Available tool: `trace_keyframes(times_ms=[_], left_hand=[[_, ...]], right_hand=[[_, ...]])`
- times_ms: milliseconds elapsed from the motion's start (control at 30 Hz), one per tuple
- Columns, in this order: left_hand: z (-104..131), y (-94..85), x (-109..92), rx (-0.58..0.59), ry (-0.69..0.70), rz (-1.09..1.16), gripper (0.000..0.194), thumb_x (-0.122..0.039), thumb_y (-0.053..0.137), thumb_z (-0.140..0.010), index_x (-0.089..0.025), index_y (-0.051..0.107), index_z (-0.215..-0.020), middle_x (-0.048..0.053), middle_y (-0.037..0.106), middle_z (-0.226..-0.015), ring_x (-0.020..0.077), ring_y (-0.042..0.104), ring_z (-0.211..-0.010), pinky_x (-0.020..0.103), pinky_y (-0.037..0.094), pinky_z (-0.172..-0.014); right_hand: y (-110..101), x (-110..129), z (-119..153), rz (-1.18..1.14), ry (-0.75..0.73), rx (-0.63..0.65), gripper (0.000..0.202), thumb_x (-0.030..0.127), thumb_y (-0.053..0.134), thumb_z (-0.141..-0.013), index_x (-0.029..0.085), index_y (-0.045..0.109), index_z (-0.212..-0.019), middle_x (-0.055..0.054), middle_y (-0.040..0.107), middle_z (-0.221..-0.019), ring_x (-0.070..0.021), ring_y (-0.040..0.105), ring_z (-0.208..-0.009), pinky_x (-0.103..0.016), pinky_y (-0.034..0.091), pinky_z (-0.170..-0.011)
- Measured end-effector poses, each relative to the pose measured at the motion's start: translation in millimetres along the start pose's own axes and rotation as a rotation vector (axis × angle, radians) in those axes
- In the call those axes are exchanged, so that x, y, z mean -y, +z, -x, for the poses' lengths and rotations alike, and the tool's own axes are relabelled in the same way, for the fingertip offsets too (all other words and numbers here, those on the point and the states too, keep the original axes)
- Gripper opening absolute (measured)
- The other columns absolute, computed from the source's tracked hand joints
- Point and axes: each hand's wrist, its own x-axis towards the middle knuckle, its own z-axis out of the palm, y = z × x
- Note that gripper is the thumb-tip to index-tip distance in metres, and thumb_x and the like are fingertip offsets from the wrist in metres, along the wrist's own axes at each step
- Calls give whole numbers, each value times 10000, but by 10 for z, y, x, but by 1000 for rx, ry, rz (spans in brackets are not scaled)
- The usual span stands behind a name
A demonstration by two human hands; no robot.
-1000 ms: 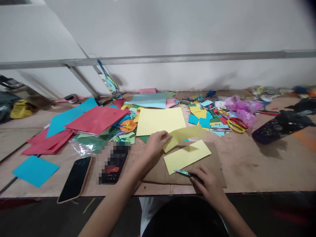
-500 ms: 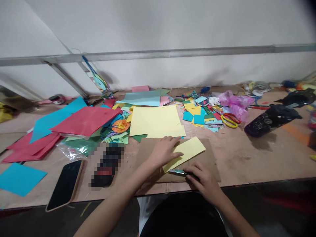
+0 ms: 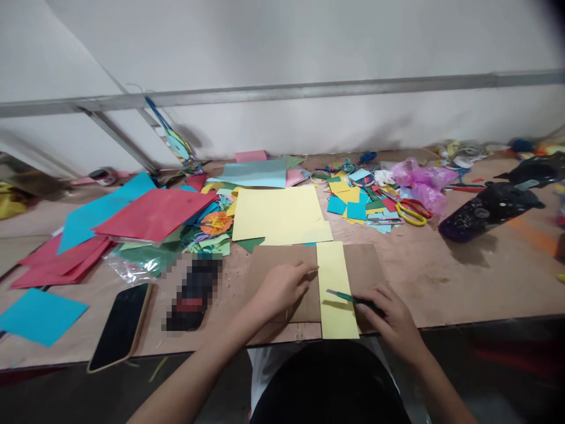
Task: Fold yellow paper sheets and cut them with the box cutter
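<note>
A pale yellow paper strip (image 3: 336, 271) lies lengthwise toward me across a brown cardboard sheet (image 3: 282, 254); its near end reaches the table edge. At the strip's left side is my left hand (image 3: 286, 285), resting over the cardboard with fingers extended and fingertips by the paper's edge. Held in my right hand (image 3: 388, 312) is a cutter knife (image 3: 346, 295), its blade pointing left above the strip. Just behind the cardboard lies a larger pale yellow paper sheet (image 3: 278, 212).
Red paper (image 3: 154, 215) and blue paper pile up at left, near a phone (image 3: 119, 327) and a pixelated dark object (image 3: 193, 294). Small paper squares (image 3: 348, 197), yellow-and-red-handled scissors (image 3: 411, 213), a pink plastic bag (image 3: 426, 185) and a dark bottle (image 3: 488, 212) lie at right.
The yellow strip has turned from a slant to lying straight toward me. My left hand has moved from on top of it to its left side; my right hand with the cutter knife has shifted right.
</note>
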Motion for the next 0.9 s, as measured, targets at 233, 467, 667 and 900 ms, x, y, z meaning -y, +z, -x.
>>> trace_keyframes(times_ms=[233,467,667,900], left_hand=[[-106,76,18,124,426,-313,550,-373,629,-1016,-358,489,-1547,114,350,-1699,354,338,-1559,688,184,-1245],[79,233,-216,-60,150,-514,622,-604,602,-997,-267,545,-1516,174,613,-1449,350,603,-1288,684,219,-1217],[91,247,-191,-126,49,-520,515,-580,557,-1025,-196,652,-1355,155,640,-1404,339,577,-1303,562,412,-1138],[-83,495,72,-179,63,-467,678,-604,535,-1026,-269,416,-1603,137,296,-1719,334,293,-1580,619,244,-1266]], right_hand=[[-116,-131,17,20,20,-150,180,287,614,-1026,295,739,-1155,-42,701,-1014,-216,660,-952,-324,529,-809],[-130,-177,40,5,60,-161,193,327,593,-1036,285,746,-1146,-56,723,-1049,-233,673,-978,-339,532,-826],[-172,-217,-33,57,69,-207,176,329,610,-1030,287,736,-1147,-51,706,-1045,-230,664,-974,-335,523,-821],[-331,-403,-153,268,45,-271,196,337,595,-1027,264,736,-1142,-71,695,-1030,-264,652,-985,-394,509,-867]])
